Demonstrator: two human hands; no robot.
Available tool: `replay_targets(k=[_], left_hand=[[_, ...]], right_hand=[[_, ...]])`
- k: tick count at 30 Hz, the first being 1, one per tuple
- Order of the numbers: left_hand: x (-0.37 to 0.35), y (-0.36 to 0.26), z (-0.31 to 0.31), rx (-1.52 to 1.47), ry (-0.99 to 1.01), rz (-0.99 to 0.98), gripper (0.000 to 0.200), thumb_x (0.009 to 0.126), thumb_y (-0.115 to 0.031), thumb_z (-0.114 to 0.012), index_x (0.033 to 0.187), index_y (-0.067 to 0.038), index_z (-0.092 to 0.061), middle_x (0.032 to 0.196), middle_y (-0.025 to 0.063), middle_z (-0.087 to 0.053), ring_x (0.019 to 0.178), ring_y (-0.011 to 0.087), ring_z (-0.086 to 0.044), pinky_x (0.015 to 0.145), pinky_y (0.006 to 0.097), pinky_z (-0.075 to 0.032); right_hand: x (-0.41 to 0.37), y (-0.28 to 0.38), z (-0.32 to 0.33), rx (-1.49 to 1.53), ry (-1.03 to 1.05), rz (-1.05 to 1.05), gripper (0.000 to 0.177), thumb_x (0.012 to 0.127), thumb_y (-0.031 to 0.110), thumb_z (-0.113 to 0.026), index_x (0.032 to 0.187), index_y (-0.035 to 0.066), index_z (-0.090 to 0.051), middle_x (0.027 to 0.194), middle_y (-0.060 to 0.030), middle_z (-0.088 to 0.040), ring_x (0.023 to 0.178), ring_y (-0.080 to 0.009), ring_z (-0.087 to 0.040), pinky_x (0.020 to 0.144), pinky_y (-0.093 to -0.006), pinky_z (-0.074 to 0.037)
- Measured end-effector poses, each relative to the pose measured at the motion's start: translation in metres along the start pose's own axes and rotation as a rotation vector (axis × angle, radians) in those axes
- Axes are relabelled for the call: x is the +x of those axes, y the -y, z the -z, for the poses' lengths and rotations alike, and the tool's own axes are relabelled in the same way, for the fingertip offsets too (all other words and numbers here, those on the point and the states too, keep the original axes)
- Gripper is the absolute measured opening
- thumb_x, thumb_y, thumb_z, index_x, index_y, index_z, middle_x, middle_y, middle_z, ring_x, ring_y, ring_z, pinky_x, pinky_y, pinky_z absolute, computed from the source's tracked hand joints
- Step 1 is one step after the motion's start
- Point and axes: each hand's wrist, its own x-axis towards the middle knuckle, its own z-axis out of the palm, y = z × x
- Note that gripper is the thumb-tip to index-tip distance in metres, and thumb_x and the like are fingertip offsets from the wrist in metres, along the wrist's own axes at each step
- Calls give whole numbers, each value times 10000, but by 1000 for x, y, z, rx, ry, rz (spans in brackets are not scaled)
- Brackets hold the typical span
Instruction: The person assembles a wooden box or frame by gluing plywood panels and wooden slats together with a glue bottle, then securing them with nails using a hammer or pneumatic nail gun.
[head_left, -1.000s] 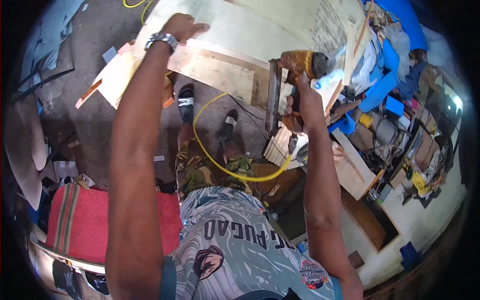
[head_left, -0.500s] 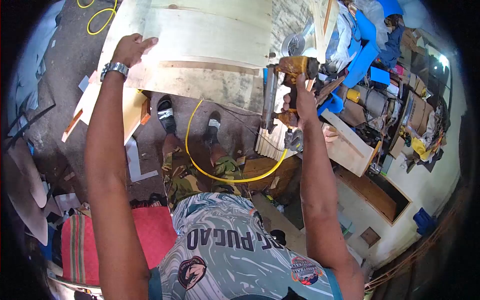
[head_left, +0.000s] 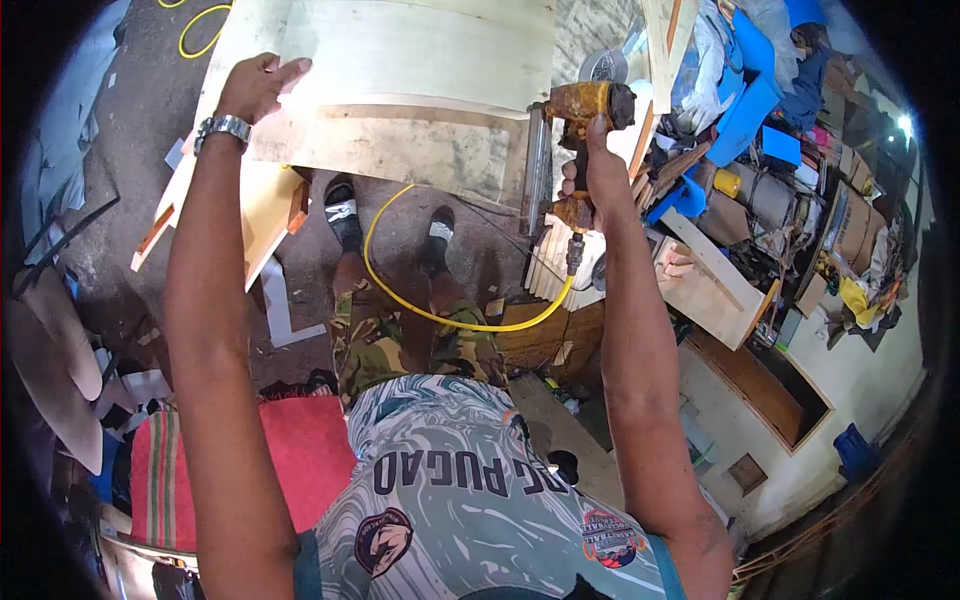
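Observation:
My left hand [head_left: 258, 88] rests on the left edge of a pale wooden panel [head_left: 400, 50], with its fingers apart and a metal watch [head_left: 222, 130] on the wrist. In my right hand [head_left: 598, 175] is a worn yellow-brown air nail gun [head_left: 582, 104], gripped around the handle. The gun's long metal magazine [head_left: 535, 160] lies along the right side of the panel's near end. From the base of the handle a yellow air hose [head_left: 450, 322] loops down and left past my legs. A round clear container [head_left: 604, 66] sits just beyond the gun.
Wooden pieces [head_left: 262, 225] stick out below the panel's left side. A cluttered pile with blue sheets [head_left: 750, 100], cardboard and scraps fills the right. A wooden board [head_left: 710, 290] lies beside my right forearm. A red cloth [head_left: 300, 460] is at lower left.
The view has shifted slightly. My right hand and the nail gun appear a little higher, and the hose fitting under the handle shows more plainly. My left hand stays on the panel.

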Motion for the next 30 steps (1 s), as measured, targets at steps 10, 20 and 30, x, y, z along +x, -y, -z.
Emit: replay_targets(k=[10,20,30], left_hand=[[0,1,-2,32,-7,-11,570,773,-558,-742,683,-57,-486,628,31,-492,553,123,-479,477,301,-461],[-1,-1,-1,81,5,-28,582,744,-578,-726,799,-8,-622,708,109,-608,590,185,-561,585,361,-493],[6,5,1,161,26,-71,755,727,-623,-700,1076,46,-666,1000,239,-683,933,326,-667,849,414,-507]], right_hand=[[-8,7,-25,-33,36,21,697,852,719,-501,886,24,-549,636,-54,-544,508,-163,-531,510,-341,-489],[-19,17,-51,-59,46,46,672,883,698,-471,939,34,-563,648,-39,-539,522,-153,-532,525,-336,-494],[-27,18,-71,-84,93,64,697,866,717,-477,961,33,-572,655,-40,-544,527,-154,-552,521,-332,-496]])
